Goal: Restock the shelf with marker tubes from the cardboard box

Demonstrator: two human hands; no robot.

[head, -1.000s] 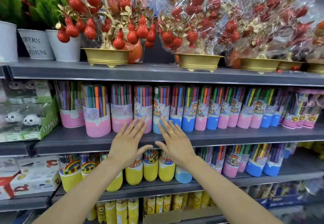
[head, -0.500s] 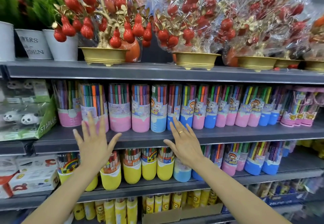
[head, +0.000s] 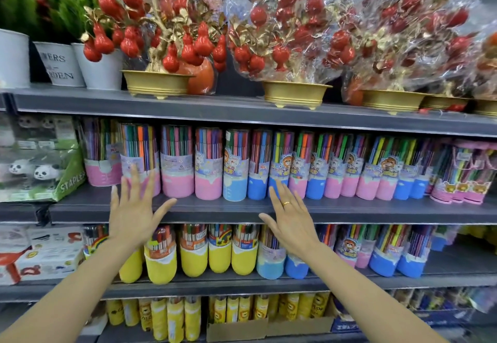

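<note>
Both hands, left [head: 133, 211] and right [head: 291, 217], hover empty with fingers spread before the marker tubes [head: 208, 164] just beyond their fingertips on the shelf [head: 215, 209].

Grey metal store shelving [head: 242, 117], stacked tiers, evenly bright light, no wall visible

Single head cam, wide-angle, no second view to overlap. Faces the shelf [head: 242, 209] square-on, roughly level with the middle row of marker tubes [head: 209, 165], close in. Both forearms enter from the bottom corners. Edges bow from lens distortion; frame spans four shelf levels.
</note>
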